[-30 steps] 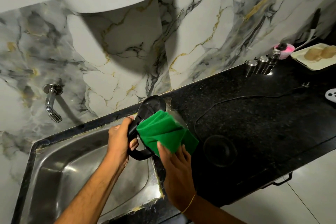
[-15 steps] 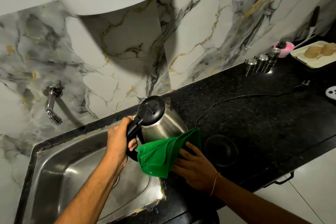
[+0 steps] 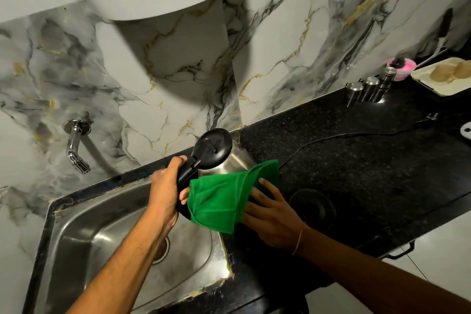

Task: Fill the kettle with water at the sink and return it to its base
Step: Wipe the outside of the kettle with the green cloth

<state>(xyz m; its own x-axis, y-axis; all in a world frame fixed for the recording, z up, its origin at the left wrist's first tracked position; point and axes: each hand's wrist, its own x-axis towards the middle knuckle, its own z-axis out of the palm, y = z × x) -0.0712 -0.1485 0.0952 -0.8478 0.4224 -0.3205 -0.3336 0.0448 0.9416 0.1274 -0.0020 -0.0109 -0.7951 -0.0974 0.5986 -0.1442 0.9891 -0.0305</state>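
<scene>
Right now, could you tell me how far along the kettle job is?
Done, apparently: filling, since the lid is shut and the kettle is away from the tap; the water itself isn't visible. In hand: the left hand grips the handle while the right hand presses a green cloth against the body. Left: setting it on the base, which sits bare.

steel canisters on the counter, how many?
3, in a row against the marble wall at the counter's far right: left canister, middle canister, right canister, beside the pink tub. None seems hidden.
</scene>
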